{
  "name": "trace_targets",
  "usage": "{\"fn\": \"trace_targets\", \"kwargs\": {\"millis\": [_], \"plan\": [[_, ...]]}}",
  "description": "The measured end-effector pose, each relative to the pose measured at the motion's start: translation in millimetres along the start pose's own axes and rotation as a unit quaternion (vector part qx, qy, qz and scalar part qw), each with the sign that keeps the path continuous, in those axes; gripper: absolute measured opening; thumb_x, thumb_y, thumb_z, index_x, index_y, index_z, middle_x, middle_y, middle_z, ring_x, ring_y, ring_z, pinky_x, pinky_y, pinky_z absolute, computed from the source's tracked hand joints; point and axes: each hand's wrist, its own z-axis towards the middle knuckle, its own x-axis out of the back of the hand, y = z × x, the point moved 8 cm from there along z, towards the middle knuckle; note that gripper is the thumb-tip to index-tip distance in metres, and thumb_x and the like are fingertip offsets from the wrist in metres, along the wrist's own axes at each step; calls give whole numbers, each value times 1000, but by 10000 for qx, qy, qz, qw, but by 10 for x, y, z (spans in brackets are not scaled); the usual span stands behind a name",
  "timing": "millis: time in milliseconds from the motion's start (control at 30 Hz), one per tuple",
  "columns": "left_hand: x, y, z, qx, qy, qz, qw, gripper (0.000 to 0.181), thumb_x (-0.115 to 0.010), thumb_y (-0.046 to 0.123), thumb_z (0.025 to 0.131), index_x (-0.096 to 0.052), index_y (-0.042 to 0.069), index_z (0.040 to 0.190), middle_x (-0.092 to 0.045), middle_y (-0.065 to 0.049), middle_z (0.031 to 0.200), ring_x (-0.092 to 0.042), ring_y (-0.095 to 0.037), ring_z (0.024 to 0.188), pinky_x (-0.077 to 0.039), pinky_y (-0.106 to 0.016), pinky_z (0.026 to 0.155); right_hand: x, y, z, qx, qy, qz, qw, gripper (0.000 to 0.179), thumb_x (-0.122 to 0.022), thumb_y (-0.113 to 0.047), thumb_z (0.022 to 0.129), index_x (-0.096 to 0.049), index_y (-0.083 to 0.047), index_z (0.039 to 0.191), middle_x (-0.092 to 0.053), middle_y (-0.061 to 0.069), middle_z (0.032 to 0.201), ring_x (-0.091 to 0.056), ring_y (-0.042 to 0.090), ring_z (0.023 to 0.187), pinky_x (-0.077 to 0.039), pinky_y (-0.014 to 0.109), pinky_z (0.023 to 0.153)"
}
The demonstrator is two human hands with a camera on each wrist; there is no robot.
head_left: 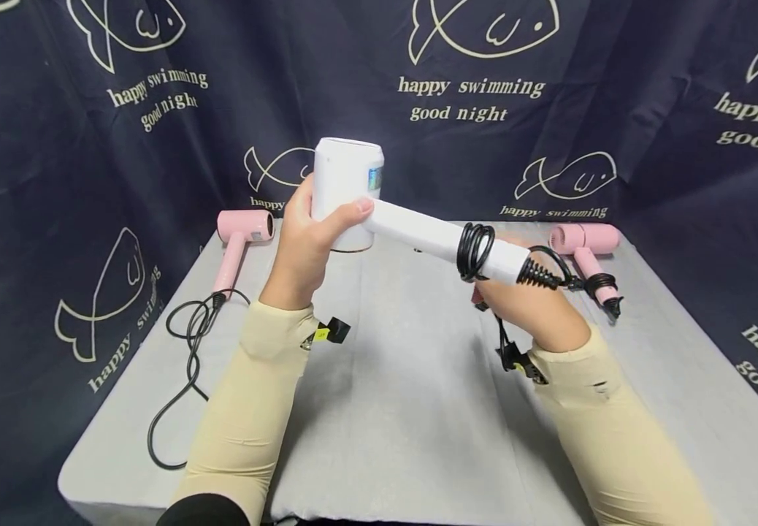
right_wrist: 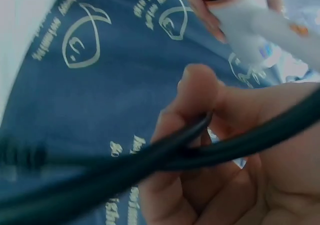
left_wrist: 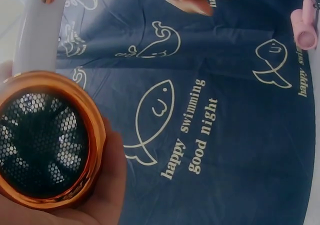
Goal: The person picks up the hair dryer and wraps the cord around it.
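A white hair dryer [head_left: 346, 172] is held up above the table, its handle slanting down to the right. My left hand [head_left: 301, 245] grips the barrel, thumb across the front where the handle joins. The left wrist view shows its copper-rimmed mesh grille [left_wrist: 42, 145] facing the camera. Black cord [head_left: 475, 252] is wound in several loops around the handle. Behind the handle's lower end is my right hand [head_left: 530, 307], partly hidden by it in the head view. In the right wrist view, its thumb and fingers pinch the black cord [right_wrist: 250, 150].
A pink hair dryer [head_left: 234, 245] lies at the table's left back, its black cord [head_left: 191, 365] trailing loosely forward. Another pink hair dryer [head_left: 586, 245] lies at the right back with its cord wrapped around the handle. Dark printed curtains [head_left: 379, 95] surround the grey-white table [head_left: 405, 424].
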Motion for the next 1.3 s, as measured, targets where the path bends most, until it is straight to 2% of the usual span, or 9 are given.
{"fn": "trace_targets", "kwargs": {"millis": [133,300,367,467,667,767,867,1033,1300], "plan": [[66,22,2,-177,408,-6,9990,54,-83,17,79,-63,10,128,-68,-12,119,-67,-27,105,-56,-39,88,-263,-145,6,561,-568,70,9968,25,-57,-39,106,-70,-19,98,-65,0,74,-69,16,58,-53,31,58],[193,-11,23,-449,1046,547,9920,59,-87,22,78,-60,11,129,-66,-8,118,-65,-25,104,-57,-39,87,-379,-353,-75,1451,-648,-401,9865,29,-57,-36,107,-64,-25,81,-58,-9,63,-61,4,52,-51,28,54],[228,-25,30,-502,1246,877,9870,62,-88,24,78,-59,11,131,-65,-7,119,-64,-24,105,-55,-38,87,-396,-411,-130,1673,-685,-686,9811,23,-58,-34,106,-67,-26,87,-54,-13,61,-55,2,54,-49,27,58],[233,25,0,-522,1499,1419,9771,65,-88,23,77,-59,10,133,-66,-7,117,-63,-22,102,-53,-36,87,-409,-497,-207,1941,-768,-943,9734,12,-62,-26,104,-72,-21,100,-57,-14,66,-51,5,60,-49,28,64],[323,34,24,-728,1753,2621,9462,77,-93,36,70,-58,21,137,-69,0,114,-63,-14,97,-51,-35,83,-264,-641,-305,2236,-514,-1096,9671,9,-61,-17,103,-69,-14,104,-74,-5,107,-60,10,82,-52,33,79],[344,110,27,-840,1609,2921,9390,77,-94,37,68,-61,27,136,-70,5,113,-62,-12,94,-50,-35,81,-126,-685,-330,2371,-196,-957,9666,12,-59,-16,105,-70,-13,109,-68,-5,96,-58,11,84,-50,33,79],[336,246,5,-990,1384,2963,9398,75,-95,30,67,-64,26,134,-70,7,115,-61,-11,94,-48,-33,81,21,-701,-347,2498,247,-815,9645,13,-62,-13,103,-72,-15,111,-60,-6,89,-52,8,78,-45,27,72],[306,440,-25,-1139,841,2600,9552,72,-94,16,68,-66,18,134,-70,3,123,-60,-12,101,-48,-30,86,230,-708,-361,2829,1001,-556,9523,17,-69,-5,97,-76,-13,110,-55,-4,83,-44,7,70,-36,20,64],[287,506,-28,-1117,86,2015,9731,71,-93,6,66,-68,16,132,-70,-3,119,-62,-20,102,-50,-33,85,354,-704,-352,3198,1489,-252,9354,18,-74,-5,93,-79,-15,108,-57,-6,81,-46,5,75,-36,17,68]]}}
